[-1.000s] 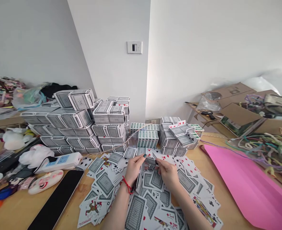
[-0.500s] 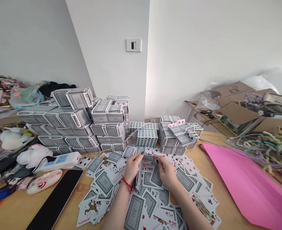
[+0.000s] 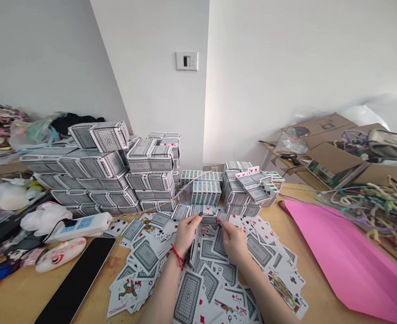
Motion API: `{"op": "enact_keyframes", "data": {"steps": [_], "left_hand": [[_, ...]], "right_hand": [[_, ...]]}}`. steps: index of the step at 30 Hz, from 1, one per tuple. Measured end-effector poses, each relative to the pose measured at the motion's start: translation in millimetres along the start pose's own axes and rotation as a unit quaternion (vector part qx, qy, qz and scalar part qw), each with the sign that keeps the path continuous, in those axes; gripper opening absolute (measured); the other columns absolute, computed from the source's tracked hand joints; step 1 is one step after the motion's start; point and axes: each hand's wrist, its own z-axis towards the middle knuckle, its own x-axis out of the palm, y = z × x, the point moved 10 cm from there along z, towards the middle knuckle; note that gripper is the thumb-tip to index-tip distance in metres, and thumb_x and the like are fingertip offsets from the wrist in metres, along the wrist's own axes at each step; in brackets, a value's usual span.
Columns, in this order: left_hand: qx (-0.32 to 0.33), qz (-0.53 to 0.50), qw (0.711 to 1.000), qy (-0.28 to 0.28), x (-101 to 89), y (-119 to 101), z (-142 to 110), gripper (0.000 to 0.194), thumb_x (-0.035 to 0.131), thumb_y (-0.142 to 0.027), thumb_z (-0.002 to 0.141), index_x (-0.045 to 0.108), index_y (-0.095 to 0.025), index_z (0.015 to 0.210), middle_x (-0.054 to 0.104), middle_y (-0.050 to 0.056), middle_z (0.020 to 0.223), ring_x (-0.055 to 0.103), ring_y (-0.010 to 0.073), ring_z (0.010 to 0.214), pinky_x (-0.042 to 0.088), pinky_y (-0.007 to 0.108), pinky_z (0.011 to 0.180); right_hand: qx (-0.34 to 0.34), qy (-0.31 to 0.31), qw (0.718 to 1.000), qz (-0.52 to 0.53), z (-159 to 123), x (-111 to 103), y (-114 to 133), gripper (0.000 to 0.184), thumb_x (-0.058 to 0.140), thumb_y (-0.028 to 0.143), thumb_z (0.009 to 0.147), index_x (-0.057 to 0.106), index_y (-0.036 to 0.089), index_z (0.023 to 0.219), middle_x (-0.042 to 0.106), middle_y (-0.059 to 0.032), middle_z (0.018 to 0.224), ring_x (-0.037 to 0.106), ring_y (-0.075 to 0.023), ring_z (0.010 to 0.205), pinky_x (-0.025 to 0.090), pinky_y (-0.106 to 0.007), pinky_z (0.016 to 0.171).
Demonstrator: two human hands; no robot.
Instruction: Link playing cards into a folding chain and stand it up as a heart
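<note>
My left hand [image 3: 186, 231] is closed on playing cards [image 3: 194, 247] that stand on edge, their long side running toward me, its thumb at their far end. A short grey-patterned card piece [image 3: 209, 219] spans the gap between both hands. At its right end my right hand [image 3: 234, 238] pinches it with thumb and fingers; the exact fold is partly hidden by the fingers. Beneath both hands spreads a loose heap of playing cards [image 3: 146, 255], some face up, some with grey backs showing. A joker card [image 3: 129, 290] lies face up at the heap's left.
Stacked card-built blocks [image 3: 107, 166] rise at the back left, with a smaller stack [image 3: 238, 191] at the back right. A black phone-like slab [image 3: 77, 279] and a power strip [image 3: 86, 226] lie left. Pink sheet [image 3: 340, 256] covers the right, near an open carton [image 3: 340, 164].
The view has shifted slightly. Both hands stay in nearly the same place, and the right fingertips have moved a little along the card piece toward the left hand.
</note>
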Motion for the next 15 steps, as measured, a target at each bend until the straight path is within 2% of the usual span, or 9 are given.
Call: {"op": "enact_keyframes", "data": {"steps": [5,10,13,15], "left_hand": [[0.026,0.025,0.999,-0.005,-0.8,-6.4,-0.4,0.034,0.065,-0.042,0.065,0.071,-0.015,0.085,0.07,0.005,0.078,0.063,0.0219,0.077,0.051,0.029,0.064],[0.078,0.062,0.995,-0.005,0.9,-17.1,-2.5,0.03,0.063,-0.038,0.068,0.071,-0.015,0.085,0.07,0.004,0.081,0.061,0.0213,0.082,0.047,0.026,0.072],[0.073,0.041,0.996,-0.029,-4.2,-15.5,-1.8,0.03,0.062,-0.037,0.068,0.07,-0.014,0.086,0.07,0.005,0.08,0.061,0.0203,0.079,0.048,0.026,0.069],[0.051,0.011,0.998,-0.042,-8.6,-12.0,-0.4,0.031,0.063,-0.037,0.067,0.07,-0.014,0.088,0.069,0.005,0.081,0.062,0.0204,0.076,0.049,0.028,0.066]], "right_hand": [[-0.021,-0.015,0.999,-0.043,-5.7,8.1,15.3,0.049,0.033,0.009,0.078,0.047,0.016,0.125,0.063,-0.0112,0.108,0.061,-0.0216,0.095,0.051,-0.032,0.075],[0.014,-0.015,0.997,-0.077,-13.0,25.3,20.3,0.071,0.035,-0.003,0.065,0.029,0.005,0.135,0.052,-0.0202,0.122,0.052,-0.0257,0.11,0.048,-0.036,0.084],[0.019,0.005,0.999,-0.031,-12.0,25.6,18.4,0.071,0.036,-0.003,0.066,0.03,0.011,0.135,0.056,-0.0159,0.119,0.056,-0.0235,0.106,0.048,-0.034,0.083],[0.0,0.038,0.999,0.036,-8.3,24.1,19.0,0.058,0.037,0.003,0.074,0.04,0.017,0.131,0.06,-0.0111,0.115,0.058,-0.0216,0.103,0.048,-0.034,0.084]]}}
